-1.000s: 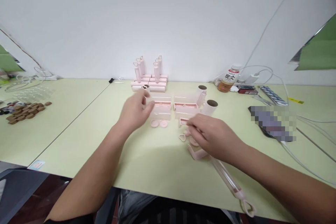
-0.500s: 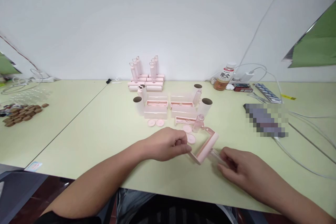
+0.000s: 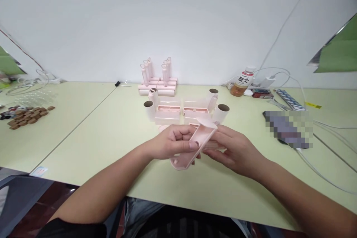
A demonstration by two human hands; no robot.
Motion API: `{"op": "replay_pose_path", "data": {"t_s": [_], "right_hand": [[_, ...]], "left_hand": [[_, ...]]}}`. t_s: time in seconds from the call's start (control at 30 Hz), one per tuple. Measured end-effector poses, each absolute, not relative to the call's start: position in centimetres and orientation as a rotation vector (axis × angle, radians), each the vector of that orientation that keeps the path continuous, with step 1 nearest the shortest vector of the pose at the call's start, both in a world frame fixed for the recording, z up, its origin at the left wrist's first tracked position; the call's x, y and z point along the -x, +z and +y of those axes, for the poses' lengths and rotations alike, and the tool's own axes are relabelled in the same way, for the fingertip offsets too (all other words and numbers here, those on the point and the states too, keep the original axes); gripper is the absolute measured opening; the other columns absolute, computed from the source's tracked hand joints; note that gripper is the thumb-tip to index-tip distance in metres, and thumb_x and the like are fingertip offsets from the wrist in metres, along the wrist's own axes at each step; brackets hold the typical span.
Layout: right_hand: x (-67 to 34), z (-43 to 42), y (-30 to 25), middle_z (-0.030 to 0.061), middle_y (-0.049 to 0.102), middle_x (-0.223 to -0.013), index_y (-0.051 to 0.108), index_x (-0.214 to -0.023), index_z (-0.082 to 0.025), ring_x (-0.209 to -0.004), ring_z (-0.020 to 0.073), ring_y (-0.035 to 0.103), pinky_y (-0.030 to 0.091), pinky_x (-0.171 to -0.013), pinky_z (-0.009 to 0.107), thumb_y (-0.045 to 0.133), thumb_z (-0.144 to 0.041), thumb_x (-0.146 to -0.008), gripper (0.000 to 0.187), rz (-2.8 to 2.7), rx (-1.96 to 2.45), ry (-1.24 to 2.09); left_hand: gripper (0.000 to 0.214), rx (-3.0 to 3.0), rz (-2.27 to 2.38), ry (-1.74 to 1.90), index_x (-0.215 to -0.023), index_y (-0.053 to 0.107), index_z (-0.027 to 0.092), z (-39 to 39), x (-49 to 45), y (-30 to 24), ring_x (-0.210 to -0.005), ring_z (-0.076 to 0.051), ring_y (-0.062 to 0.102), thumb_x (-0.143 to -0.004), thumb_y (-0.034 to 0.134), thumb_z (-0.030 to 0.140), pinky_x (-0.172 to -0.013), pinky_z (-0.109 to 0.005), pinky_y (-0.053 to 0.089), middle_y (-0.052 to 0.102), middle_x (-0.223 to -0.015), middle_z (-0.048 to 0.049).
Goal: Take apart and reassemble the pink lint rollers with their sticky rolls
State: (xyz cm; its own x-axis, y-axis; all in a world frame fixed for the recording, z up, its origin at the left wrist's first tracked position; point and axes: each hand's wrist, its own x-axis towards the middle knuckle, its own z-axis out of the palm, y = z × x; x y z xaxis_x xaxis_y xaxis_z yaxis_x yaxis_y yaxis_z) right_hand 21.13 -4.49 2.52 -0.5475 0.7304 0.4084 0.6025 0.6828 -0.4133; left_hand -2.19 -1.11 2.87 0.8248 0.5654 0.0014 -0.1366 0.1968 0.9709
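Observation:
Between both hands is a pink lint roller frame (image 3: 182,160), tilted, its hollow side turned up toward me. My left hand (image 3: 169,143) closes on the frame, thumb lying inside the hollow and fingertips showing underneath. At the frame's right side, my right hand (image 3: 240,150) is wrapped round its translucent pink handle (image 3: 214,145), mostly hidden by the fingers. Just beyond the hands lie two pink frames (image 3: 169,109) with clear covers (image 3: 167,119). White adhesive rolls (image 3: 149,112) with brown cores stand around them. Pink discs behind my hands are largely covered.
Against the wall stand several lint rollers (image 3: 165,76), handles upright. A labelled bottle (image 3: 243,81), cables, a patterned box (image 3: 290,99) and a blurred phone-like object (image 3: 287,128) are on the right. Brown oval pieces (image 3: 29,116) lie in a pile at far left.
The frame has turned so its hollow faces up, and it has come left. My right hand has moved up and left along with the handle; my left thumb now presses inside the frame.

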Motion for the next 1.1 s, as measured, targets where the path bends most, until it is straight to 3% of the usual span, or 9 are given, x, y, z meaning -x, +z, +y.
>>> {"op": "replay_pose_path", "data": {"t_s": [0.27, 0.47, 0.63, 0.87, 1.1], "right_hand": [[-21.3, -4.4, 1.4, 0.0057, 0.072, -0.093, 0.069, -0.103, -0.026, -0.087, 0.0219, 0.065, 0.05, -0.078, 0.035, 0.057, -0.027, -0.094, 0.014, -2.33, 0.87, 0.32], [-21.3, -4.5, 1.1, 0.0041, 0.071, -0.091, 0.067, -0.106, -0.024, -0.084, 0.0199, 0.064, 0.05, -0.074, 0.033, 0.061, -0.024, -0.092, 0.014, -2.275, 0.861, 0.317], [-21.4, -4.2, 0.5, 0.0046, 0.071, -0.089, 0.069, -0.097, -0.023, -0.082, 0.0195, 0.065, 0.051, -0.071, 0.032, 0.063, -0.028, -0.092, 0.009, -2.266, 0.741, 0.305], [-21.8, -4.6, 0.2, 0.0045, 0.068, -0.081, 0.064, -0.102, -0.019, -0.068, 0.0168, 0.061, 0.047, -0.06, 0.028, 0.058, -0.032, -0.094, 0.016, -2.345, 0.801, 0.481], [-21.8, -4.5, 0.3, 0.0024, 0.066, -0.078, 0.064, -0.102, -0.018, -0.062, 0.0133, 0.054, 0.041, -0.056, 0.024, 0.06, -0.033, -0.093, 0.018, -2.369, 0.802, 0.571]], "left_hand": [[0.033, -1.247, 0.403, 0.478, -0.103, 0.067, 0.016, -1.1, 2.1, 2.9, -0.07, -0.019, 0.072, -0.08, 0.077, 0.037, -0.064, -0.033, 0.061, 0.072, -0.081, -0.0054], [0.03, -1.234, 0.415, 0.507, -0.101, 0.066, 0.015, -1.2, 1.7, 2.5, -0.066, -0.017, 0.071, -0.08, 0.077, 0.034, -0.059, -0.029, 0.061, 0.072, -0.077, -0.0047], [0.031, -1.15, 0.357, 0.455, -0.098, 0.061, 0.016, -0.9, 1.4, 2.0, -0.056, -0.015, 0.069, -0.077, 0.078, 0.031, -0.051, -0.025, 0.057, 0.071, -0.073, -0.0021], [0.025, -1.238, 0.202, 0.278, -0.108, 0.058, 0.017, -0.2, 2.4, 1.8, -0.062, -0.017, 0.071, -0.09, 0.064, 0.034, -0.059, -0.028, 0.058, 0.073, -0.079, -0.0065], [0.026, -1.208, 0.156, 0.261, -0.109, 0.058, 0.017, -0.2, 2.2, 1.3, -0.063, -0.019, 0.073, -0.091, 0.065, 0.036, -0.059, -0.029, 0.057, 0.074, -0.078, -0.0072]]}}
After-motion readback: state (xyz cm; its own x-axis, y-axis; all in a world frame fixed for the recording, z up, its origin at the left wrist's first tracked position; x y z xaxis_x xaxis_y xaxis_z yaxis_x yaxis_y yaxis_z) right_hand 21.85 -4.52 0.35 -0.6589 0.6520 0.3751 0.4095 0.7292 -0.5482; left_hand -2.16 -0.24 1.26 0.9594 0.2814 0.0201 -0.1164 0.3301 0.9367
